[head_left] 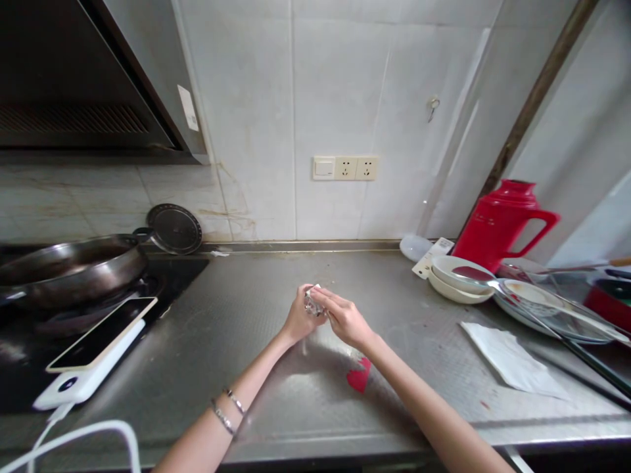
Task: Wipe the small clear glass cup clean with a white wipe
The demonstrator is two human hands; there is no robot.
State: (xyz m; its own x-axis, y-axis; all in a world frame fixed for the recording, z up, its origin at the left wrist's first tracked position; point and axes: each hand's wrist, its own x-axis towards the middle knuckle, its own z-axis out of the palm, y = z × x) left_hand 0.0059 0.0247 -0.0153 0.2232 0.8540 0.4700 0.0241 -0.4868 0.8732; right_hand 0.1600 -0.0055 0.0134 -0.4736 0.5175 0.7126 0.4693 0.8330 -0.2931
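Note:
Near the middle of the metal counter (236, 355), my left hand (300, 318) is wrapped round a small clear, shiny object (313, 303) that looks like a glass. My right hand (349, 322) reaches over from the right, its fingers pressed together on a bit of white material (316, 288) at the object's top. Whether that white bit is paper or cloth is too small to tell. The two hands meet at the object and hide most of it. A torn red piece (359, 376) lies on the counter, below my right hand.
At the left, a pan (73, 269) sits on the black stove beside a phone (103, 335) and a white power bank (89, 374). To the right are a red thermos (497, 226), stacked bowls (458, 292), plates with utensils and a white napkin (513, 361).

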